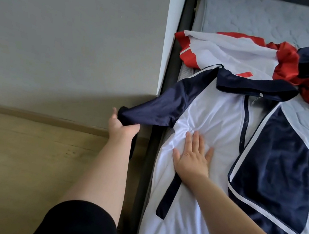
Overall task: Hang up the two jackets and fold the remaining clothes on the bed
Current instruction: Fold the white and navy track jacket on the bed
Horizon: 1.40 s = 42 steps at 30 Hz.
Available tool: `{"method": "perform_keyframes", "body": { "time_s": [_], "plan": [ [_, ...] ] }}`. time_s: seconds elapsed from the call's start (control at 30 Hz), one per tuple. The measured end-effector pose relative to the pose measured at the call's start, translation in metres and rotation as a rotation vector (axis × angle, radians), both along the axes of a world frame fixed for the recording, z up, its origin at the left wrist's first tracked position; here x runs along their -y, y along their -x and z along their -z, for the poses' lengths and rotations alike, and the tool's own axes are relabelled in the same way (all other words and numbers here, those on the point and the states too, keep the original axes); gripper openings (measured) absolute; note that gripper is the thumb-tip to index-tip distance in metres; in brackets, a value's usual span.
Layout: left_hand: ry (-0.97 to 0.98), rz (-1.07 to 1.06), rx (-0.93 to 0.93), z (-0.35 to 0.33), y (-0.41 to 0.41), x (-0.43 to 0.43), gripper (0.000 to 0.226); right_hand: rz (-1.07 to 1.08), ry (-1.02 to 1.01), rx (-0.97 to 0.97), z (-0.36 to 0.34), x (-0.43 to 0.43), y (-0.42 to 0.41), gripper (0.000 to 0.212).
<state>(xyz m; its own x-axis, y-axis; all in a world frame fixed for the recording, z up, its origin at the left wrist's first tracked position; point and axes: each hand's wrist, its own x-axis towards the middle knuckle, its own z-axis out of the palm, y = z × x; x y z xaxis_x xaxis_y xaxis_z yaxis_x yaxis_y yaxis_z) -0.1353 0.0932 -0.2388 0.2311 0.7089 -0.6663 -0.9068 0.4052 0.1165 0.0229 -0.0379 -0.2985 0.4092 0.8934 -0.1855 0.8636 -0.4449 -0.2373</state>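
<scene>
We're standing in a bedroom at home: a bed (286, 22) with a grey quilted mattress cover is taking up the right side, its dark frame (179, 39) running beside a plain grey wall (71, 33). Wood-look flooring (22, 156) and a skirting board (38, 116) are showing below, and clothes (240, 55) are lying across the bed.

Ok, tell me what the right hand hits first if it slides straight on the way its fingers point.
The right hand lies flat on the white front of the navy and white jacket, fingers pointing toward the collar. Sliding on, it would probably meet the bunched white fabric at its fingertips first, then the navy collar.
</scene>
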Motion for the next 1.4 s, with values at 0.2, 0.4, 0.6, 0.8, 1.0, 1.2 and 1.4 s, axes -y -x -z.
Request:
{"method": "perform_keyframes", "body": {
  "time_s": [0.2, 0.4, 0.6, 0.8, 1.0, 1.2, 1.4],
  "plan": [
    [-0.076, -0.085, -0.178, -0.007, 0.020, -0.012, 0.028, -0.008, 0.041, -0.016, -0.001, -0.001, -0.002, 0.070],
    [-0.145, -0.092, -0.179, -0.031, 0.039, -0.008, 0.041, -0.004, 0.108, -0.118, -0.011, -0.005, -0.008, 0.071],
    [-0.386, 0.156, -1.430, -0.075, -0.009, 0.029, 0.043, 0.083, -0.045, -0.489, -0.070, 0.002, -0.023, 0.056],
    [-2.098, 0.872, -2.282, -0.037, -0.043, 0.125, 0.044, 0.689, -0.585, -1.531, -0.124, 0.065, -0.079, 0.034],
    [-1.874, 1.400, -2.315, 0.006, -0.026, 0.160, 0.073, 0.981, -0.692, -1.901, -0.115, 0.147, -0.103, 0.043],
    [-1.370, 1.348, -2.174, -0.005, -0.032, 0.167, 0.063, 0.842, -0.497, -1.608, -0.120, 0.170, -0.108, 0.049],
    [-1.277, 1.324, -2.055, -0.013, -0.037, 0.176, 0.056, 0.604, -0.011, -1.049, -0.138, 0.168, -0.104, 0.030]
  ]
}}
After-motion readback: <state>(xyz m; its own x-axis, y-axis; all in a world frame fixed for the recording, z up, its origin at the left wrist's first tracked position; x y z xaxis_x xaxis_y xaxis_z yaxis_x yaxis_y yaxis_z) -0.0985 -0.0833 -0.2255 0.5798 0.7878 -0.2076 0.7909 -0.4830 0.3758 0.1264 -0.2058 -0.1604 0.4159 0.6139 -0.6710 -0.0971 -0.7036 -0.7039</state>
